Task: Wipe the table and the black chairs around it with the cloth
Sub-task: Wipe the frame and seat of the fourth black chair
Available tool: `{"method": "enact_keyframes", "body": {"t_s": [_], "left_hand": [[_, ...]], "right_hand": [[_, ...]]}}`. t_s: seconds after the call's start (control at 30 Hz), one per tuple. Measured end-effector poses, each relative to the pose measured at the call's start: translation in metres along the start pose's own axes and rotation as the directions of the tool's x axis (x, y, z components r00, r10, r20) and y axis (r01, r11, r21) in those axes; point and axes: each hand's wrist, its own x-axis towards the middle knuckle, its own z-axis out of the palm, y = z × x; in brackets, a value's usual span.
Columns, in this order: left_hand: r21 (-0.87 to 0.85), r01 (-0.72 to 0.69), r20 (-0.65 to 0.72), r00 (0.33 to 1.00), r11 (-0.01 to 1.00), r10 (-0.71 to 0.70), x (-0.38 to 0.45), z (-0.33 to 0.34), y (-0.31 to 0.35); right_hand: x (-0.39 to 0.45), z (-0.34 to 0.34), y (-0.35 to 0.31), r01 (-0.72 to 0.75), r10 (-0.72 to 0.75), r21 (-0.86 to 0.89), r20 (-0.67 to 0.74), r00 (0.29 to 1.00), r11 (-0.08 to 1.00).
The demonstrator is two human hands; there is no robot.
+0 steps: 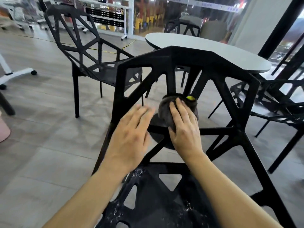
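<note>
Right hand (185, 129) presses fuzzy grey cloth (166, 112) (bunched) against angular black chair (181, 60).

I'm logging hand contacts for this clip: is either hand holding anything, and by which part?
The right hand holds the grey cloth bunched against the chair back, fingers over its top. The left hand holds nothing.
</note>
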Motion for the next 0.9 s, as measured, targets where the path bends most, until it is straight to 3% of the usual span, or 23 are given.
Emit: {"method": "enact_keyframes", "body": {"t_s": [0.1, 0.3, 0.37, 0.43, 0.47, 0.53, 0.63, 0.73, 0.83, 0.9], "left_hand": [[0.227, -0.006, 0.216, 0.975, 0.974, -0.044, -0.010, 0.028, -0.005], [0.260, 0.010, 0.216, 0.974, 0.966, -0.068, -0.006, 0.033, -0.003], [0.255, 0.018, 0.226, 0.971, 0.967, -0.078, -0.007, 0.032, -0.001], [0.250, 0.020, 0.248, 0.965, 0.968, -0.084, -0.007, 0.030, 0.001], [0.247, 0.025, 0.249, 0.964, 0.969, -0.088, -0.007, 0.030, 0.002], [0.244, 0.040, 0.230, 0.968, 0.969, -0.098, -0.007, 0.031, 0.002], [0.234, 0.052, 0.227, 0.968, 0.971, -0.106, -0.007, 0.031, 0.003], [0.244, 0.047, 0.229, 0.968, 0.969, -0.105, -0.008, 0.032, 0.004], [0.239, 0.074, 0.229, 0.965, 0.968, -0.130, -0.009, 0.035, 0.005], [0.234, 0.099, 0.237, 0.959, 0.967, -0.156, -0.009, 0.035, 0.004]], "right_hand": [[-0.034, 0.012, 0.005, 0.025, -0.025, -0.002, -0.005, 1.000, 1.000], [-0.055, 0.025, 0.014, 0.174, -0.174, -0.093, 0.004, 0.985, 0.980], [-0.072, 0.023, 0.031, 0.355, -0.340, -0.161, 0.112, 0.934, 0.921], [-0.086, 0.013, 0.052, 0.565, -0.507, -0.200, 0.274, 0.817, 0.801], [-0.086, 0.007, 0.060, 0.624, -0.550, -0.205, 0.320, 0.771, 0.754], [-0.070, -0.005, 0.069, 0.645, -0.565, -0.220, 0.332, 0.755, 0.732], [-0.030, -0.020, 0.066, 0.577, -0.538, -0.205, 0.219, 0.814, 0.790], [0.022, -0.044, 0.048, 0.492, -0.495, -0.117, 0.006, 0.869, 0.863], [0.090, -0.071, 0.019, 0.422, -0.432, -0.094, -0.258, 0.864, 0.902], [0.123, -0.068, 0.005, 0.378, -0.383, -0.077, -0.302, 0.873, 0.923]]}}
